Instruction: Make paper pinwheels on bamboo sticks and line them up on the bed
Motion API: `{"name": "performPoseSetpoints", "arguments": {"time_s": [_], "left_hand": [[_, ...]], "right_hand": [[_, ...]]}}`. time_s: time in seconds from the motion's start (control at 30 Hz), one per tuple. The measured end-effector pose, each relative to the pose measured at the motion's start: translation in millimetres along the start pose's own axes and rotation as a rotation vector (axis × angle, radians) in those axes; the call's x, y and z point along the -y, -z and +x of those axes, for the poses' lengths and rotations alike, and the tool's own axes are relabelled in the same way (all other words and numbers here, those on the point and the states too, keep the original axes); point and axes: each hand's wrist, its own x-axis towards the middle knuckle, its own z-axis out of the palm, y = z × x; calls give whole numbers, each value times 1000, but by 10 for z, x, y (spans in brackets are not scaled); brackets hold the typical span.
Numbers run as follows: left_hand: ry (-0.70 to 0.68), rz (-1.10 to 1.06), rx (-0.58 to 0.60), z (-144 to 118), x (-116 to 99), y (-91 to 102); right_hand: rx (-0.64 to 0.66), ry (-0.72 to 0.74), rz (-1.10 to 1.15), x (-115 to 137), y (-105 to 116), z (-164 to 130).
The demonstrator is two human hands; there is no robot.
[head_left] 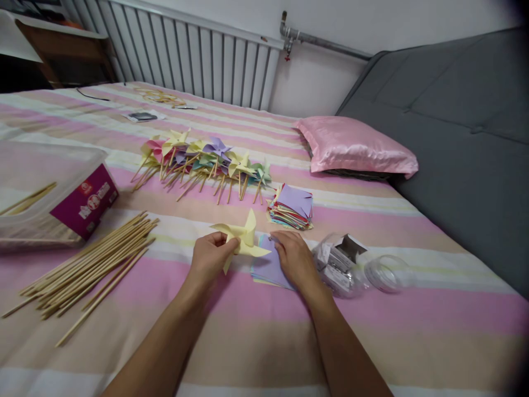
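Note:
A yellow paper pinwheel (247, 236) with folded blades is pinched between the thumb and fingers of my left hand (212, 253). My right hand (296, 259) is closed just beside it, over a stack of lilac paper squares (268, 268). A small shiny pin (270, 239) shows at its fingertips. Behind my hands lies a taller stack of coloured paper squares (292, 201). Right of my right hand, a clear plastic jar (339, 267) on its side holds small boxes and shiny bits, with a round clear lid (386, 274) next to it.
Several finished pinwheels on sticks (206, 160) lie in a row farther back. Loose wooden sticks (93, 264) are heaped at left, by a clear plastic box (78, 187) with a purple label. A pink pillow (357, 144) rests near the grey headboard (446, 105).

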Motion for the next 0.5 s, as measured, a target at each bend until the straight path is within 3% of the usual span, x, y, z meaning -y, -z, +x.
{"name": "performPoseSetpoints", "arguments": {"time_s": [0.5], "left_hand": [[12, 18, 10, -27, -26, -33]], "right_hand": [[-47, -75, 75, -30, -48, 44]]}}
